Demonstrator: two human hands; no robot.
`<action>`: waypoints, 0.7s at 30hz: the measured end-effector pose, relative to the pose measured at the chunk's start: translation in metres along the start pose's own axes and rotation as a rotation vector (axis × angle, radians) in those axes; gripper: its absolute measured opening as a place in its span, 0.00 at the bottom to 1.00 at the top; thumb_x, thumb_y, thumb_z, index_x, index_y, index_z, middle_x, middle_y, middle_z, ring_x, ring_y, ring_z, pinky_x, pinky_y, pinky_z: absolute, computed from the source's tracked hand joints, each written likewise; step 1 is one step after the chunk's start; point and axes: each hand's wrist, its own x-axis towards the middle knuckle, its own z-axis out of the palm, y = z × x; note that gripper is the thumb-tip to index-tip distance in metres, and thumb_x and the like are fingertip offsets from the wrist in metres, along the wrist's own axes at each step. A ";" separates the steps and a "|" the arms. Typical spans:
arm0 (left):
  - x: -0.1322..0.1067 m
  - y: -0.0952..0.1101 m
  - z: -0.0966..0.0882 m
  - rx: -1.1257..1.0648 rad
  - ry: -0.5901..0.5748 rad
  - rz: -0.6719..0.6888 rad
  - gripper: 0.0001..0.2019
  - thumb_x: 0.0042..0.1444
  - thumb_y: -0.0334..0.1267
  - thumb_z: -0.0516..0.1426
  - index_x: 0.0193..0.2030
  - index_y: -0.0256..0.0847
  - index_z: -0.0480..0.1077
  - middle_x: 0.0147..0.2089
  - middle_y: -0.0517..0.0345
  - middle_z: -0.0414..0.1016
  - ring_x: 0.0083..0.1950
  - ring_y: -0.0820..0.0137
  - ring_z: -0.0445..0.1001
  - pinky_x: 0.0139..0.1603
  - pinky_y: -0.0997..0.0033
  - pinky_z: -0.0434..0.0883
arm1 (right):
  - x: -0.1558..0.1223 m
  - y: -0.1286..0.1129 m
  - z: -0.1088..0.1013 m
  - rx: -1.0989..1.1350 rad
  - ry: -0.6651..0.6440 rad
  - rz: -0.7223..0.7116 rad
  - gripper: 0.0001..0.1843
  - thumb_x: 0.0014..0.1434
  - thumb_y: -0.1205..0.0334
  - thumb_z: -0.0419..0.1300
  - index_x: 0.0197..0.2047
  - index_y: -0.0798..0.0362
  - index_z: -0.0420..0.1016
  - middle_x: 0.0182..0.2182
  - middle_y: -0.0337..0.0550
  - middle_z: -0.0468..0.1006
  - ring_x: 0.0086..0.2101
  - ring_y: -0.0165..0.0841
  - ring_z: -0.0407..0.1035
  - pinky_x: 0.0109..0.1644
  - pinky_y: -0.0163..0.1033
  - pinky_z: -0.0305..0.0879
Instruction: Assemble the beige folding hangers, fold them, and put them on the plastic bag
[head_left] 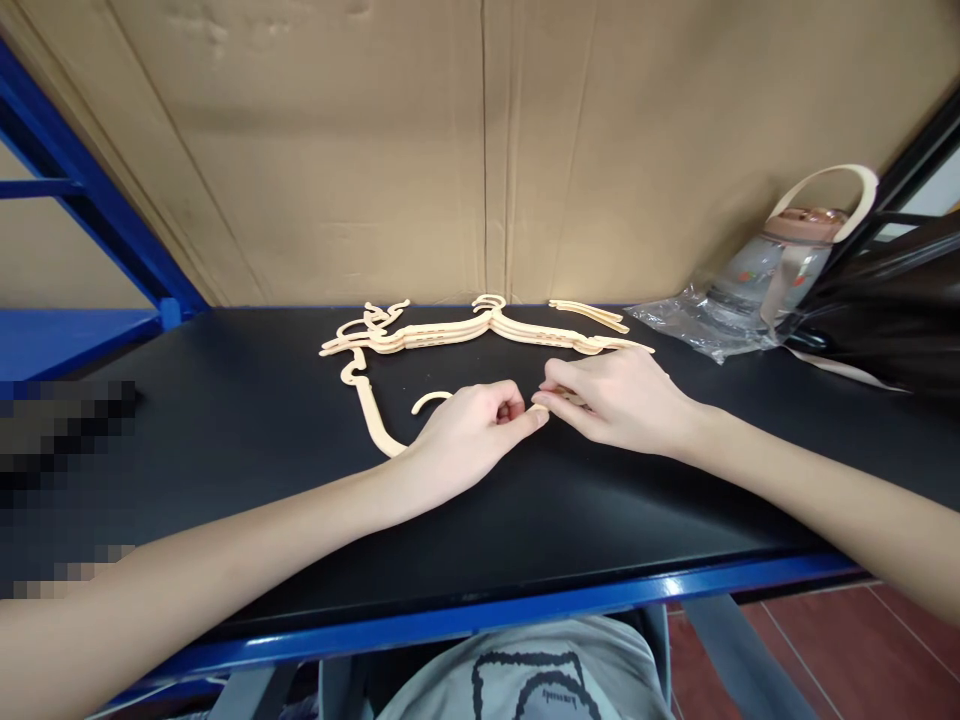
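A cream plastic clothes hanger (pixel 379 425) is partly hidden by my hands. Its left arm, with a notched end, sticks out behind my left wrist, and a curved hook (pixel 429 401) shows above that wrist. My left hand (pixel 472 425) is closed around the hanger's middle, thumb stretched toward the right. Close beside it, my right hand (pixel 611 400) pinches a small cream part at the hanger's right side between thumb and fingers. The fingers cover the spot where the pieces meet. Beyond my hands lies a stack of matching hangers (pixel 450 332), hooks facing the cardboard.
Loose cream hooks (pixel 384 316) lie at the back left, and slim cream hanger arms (pixel 589 314) at the back right. A handled water bottle (pixel 780 265) leans by a clear plastic bag (pixel 690 322). Cardboard (pixel 337 150) walls off the black table's (pixel 480 540) rear.
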 end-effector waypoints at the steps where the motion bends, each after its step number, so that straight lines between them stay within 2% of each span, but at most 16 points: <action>1: 0.000 0.000 0.000 0.008 -0.002 0.002 0.19 0.60 0.55 0.51 0.28 0.41 0.62 0.24 0.66 0.61 0.24 0.74 0.59 0.24 0.71 0.54 | 0.000 0.001 0.000 0.008 -0.005 0.000 0.15 0.67 0.57 0.46 0.31 0.53 0.66 0.25 0.39 0.79 0.24 0.30 0.69 0.25 0.37 0.41; 7: 0.001 0.000 0.002 0.029 -0.005 0.026 0.19 0.59 0.55 0.52 0.27 0.42 0.62 0.24 0.66 0.63 0.25 0.74 0.61 0.25 0.72 0.56 | 0.001 0.001 -0.001 0.019 -0.060 -0.001 0.15 0.66 0.58 0.47 0.29 0.53 0.67 0.23 0.40 0.77 0.23 0.31 0.68 0.26 0.38 0.41; 13: 0.003 -0.002 0.002 0.056 -0.022 0.060 0.18 0.59 0.53 0.53 0.26 0.42 0.60 0.23 0.66 0.62 0.25 0.73 0.60 0.24 0.72 0.55 | 0.001 0.001 0.002 0.107 -0.049 0.026 0.15 0.64 0.56 0.49 0.28 0.53 0.67 0.19 0.38 0.73 0.21 0.30 0.64 0.27 0.37 0.42; 17: 0.005 -0.003 0.004 0.064 -0.023 0.083 0.19 0.59 0.52 0.53 0.24 0.42 0.58 0.22 0.67 0.59 0.24 0.74 0.58 0.24 0.71 0.53 | 0.003 0.002 0.003 0.288 -0.037 0.099 0.15 0.61 0.55 0.54 0.25 0.52 0.66 0.15 0.34 0.66 0.19 0.27 0.58 0.28 0.35 0.45; 21: 0.005 -0.001 0.004 0.031 -0.034 0.091 0.20 0.59 0.53 0.53 0.24 0.41 0.56 0.22 0.67 0.56 0.23 0.75 0.55 0.23 0.71 0.52 | 0.005 0.006 0.007 0.548 -0.061 0.202 0.16 0.58 0.54 0.58 0.22 0.52 0.63 0.16 0.31 0.64 0.19 0.25 0.56 0.27 0.33 0.48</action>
